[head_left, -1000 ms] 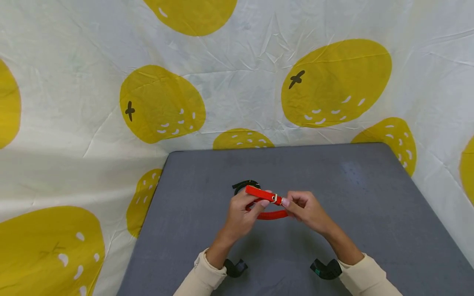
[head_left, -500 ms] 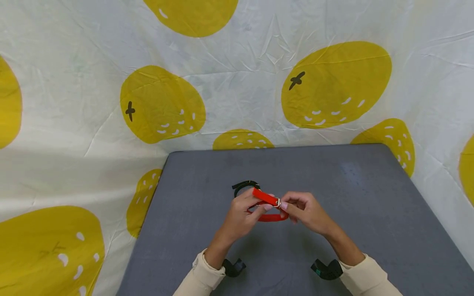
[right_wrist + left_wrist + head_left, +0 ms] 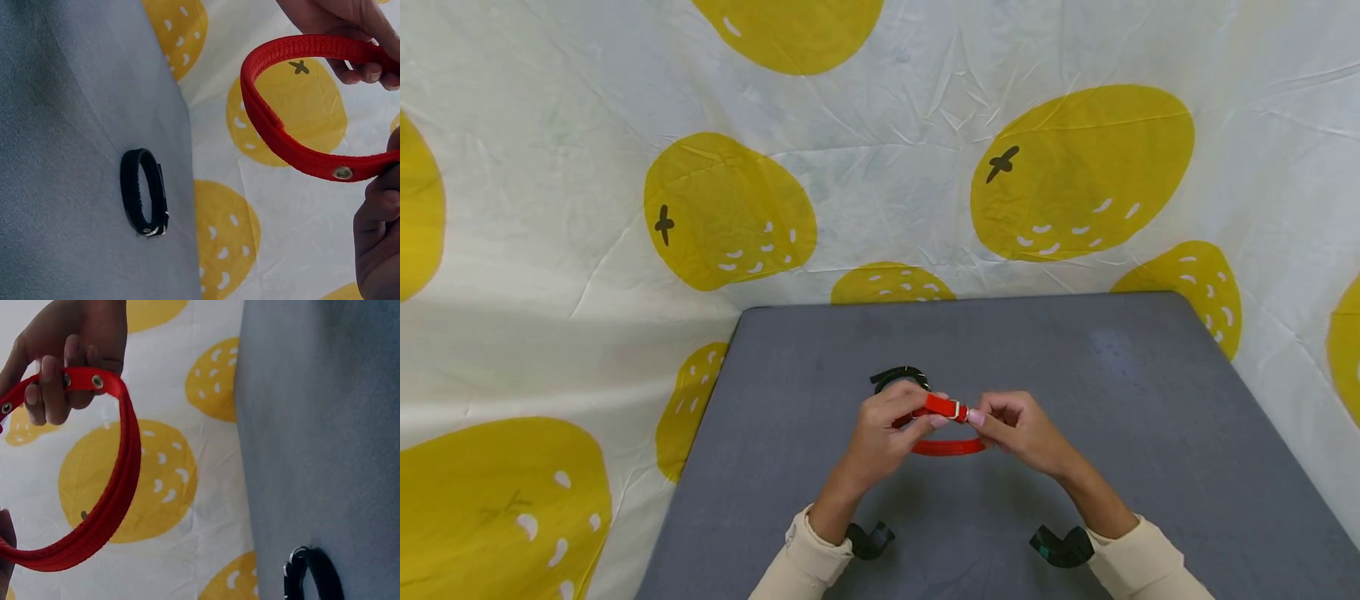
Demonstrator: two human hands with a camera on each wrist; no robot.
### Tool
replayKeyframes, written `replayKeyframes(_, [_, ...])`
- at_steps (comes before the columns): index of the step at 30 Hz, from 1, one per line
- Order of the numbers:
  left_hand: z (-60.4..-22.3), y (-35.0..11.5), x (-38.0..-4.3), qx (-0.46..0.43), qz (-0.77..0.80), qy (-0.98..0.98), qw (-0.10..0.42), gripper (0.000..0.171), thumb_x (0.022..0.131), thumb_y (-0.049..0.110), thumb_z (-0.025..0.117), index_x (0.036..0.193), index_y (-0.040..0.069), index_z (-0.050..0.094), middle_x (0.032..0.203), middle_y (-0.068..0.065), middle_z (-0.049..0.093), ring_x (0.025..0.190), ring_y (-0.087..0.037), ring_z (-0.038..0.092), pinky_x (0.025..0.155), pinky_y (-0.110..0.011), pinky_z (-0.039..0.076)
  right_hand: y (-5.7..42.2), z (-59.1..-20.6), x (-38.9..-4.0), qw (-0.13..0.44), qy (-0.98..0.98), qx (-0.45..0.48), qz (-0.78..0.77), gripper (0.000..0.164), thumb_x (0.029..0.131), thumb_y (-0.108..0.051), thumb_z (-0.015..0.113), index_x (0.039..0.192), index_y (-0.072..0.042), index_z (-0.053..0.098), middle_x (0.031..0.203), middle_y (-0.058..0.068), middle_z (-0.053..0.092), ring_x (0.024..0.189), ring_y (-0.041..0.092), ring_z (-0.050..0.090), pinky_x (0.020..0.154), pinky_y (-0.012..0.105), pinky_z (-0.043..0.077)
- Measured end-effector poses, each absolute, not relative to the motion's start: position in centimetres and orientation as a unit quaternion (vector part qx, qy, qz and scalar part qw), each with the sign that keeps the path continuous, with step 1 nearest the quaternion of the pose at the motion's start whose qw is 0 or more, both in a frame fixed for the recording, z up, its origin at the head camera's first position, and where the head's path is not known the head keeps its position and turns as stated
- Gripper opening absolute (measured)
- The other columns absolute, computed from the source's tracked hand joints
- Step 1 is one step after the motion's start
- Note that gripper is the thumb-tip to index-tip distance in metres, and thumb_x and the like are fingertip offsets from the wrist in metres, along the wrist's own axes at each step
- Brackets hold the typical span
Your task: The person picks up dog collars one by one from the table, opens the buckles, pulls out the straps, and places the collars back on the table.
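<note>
A red collar (image 3: 947, 448) with a metal buckle (image 3: 957, 410) is held in the air above the table, bent into a loop. My left hand (image 3: 876, 429) pinches its strap just left of the buckle, with the fingers over the strap's end. My right hand (image 3: 1026, 429) pinches the band at the buckle's right side. Metal eyelets show along the collar (image 3: 128, 456) in the left wrist view. The padded band hangs below, between both hands. Whether the strap is fastened by the buckle's pin cannot be made out.
A black collar (image 3: 144, 194) with a metal buckle lies on the grey table (image 3: 1037, 350), behind my left hand in the head view. White cloth (image 3: 887, 200) with yellow fruit prints hangs behind the table and at its sides.
The strap's free end, which stuck out up and left past my left fingers, is now under them. The buckle has shifted slightly, and the lower band hangs a little lower. The black collar stays put.
</note>
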State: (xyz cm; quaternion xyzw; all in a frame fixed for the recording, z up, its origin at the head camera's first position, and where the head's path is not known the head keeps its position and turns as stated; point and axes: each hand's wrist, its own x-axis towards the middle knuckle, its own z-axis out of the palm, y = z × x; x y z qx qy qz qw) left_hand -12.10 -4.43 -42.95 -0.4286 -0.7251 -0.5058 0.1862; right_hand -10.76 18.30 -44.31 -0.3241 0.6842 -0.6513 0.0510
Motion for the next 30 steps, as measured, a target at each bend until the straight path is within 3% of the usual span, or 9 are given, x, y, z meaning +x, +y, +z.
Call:
replayKeyframes(7, [-42.93,-4.85,-12.03,-0.446,-0.453,-0.759,0.143,0.024,0.083,0.021,0.073,0.104,0.012,0.069,0.097,0.002,0.064,0.085,-0.006,0.056,0.073,-0.013,0.048,18.41,-44.10,-10.65,0.090,0.695,-0.322,-0.636,0.019,0.093,0.005,0.051,0.090,-0.006,0.066,0.072,0.006,0.064,0.041,0.013,0.036,0.036,0.024,0.035])
replayKeyframes(13, [-42.72,-5.09,-11.89,-0.444,-0.409,-0.786,0.135,0.040,0.078,0.025,0.078,0.113,0.011,0.064,0.098,0.002,0.064,0.082,-0.004,0.053,0.070,-0.010,0.045,18.31,-44.17,-10.61,0.090,0.703,-0.315,-0.631,0.019,0.093,0.004,0.052,0.086,-0.009,0.064,0.065,0.011,0.057,0.043,0.012,0.036,0.039,0.026,0.037])
replayKeyframes(19, [-42.39,-5.16,-12.06,-0.476,-0.326,-0.804,0.146,0.043,0.078,0.039,0.075,0.112,0.014,0.066,0.098,0.007,0.066,0.079,-0.001,0.052,0.083,-0.017,0.043,18.08,-44.46,-10.58,0.081,0.720,-0.304,-0.619,0.016,0.091,0.000,0.058,0.079,-0.010,0.062,0.060,0.010,0.050,0.046,0.009,0.035,0.041,0.025,0.036])
replayKeyframes(24, [-42.44,-5.02,-12.21,-0.498,-0.271,-0.809,0.154,0.041,0.079,0.043,0.073,0.109,0.016,0.067,0.095,0.009,0.067,0.077,0.000,0.052,0.078,-0.018,0.042,17.81,-44.82,-10.48,0.073,0.728,-0.298,-0.613,0.019,0.089,-0.001,0.062,0.075,-0.014,0.061,0.057,0.004,0.045,0.044,0.006,0.032,0.039,0.023,0.032])
replayKeyframes(30, [-42.77,-4.86,-12.18,-0.500,-0.238,-0.814,0.177,0.030,0.084,0.040,0.070,0.104,0.017,0.069,0.084,0.011,0.061,0.071,0.000,0.047,0.071,-0.017,0.039,17.64,-45.05,-10.40,0.067,0.727,-0.268,-0.628,0.022,0.088,-0.001,0.064,0.070,-0.011,0.058,0.054,0.006,0.047,0.041,0.005,0.030,0.036,0.023,0.029])
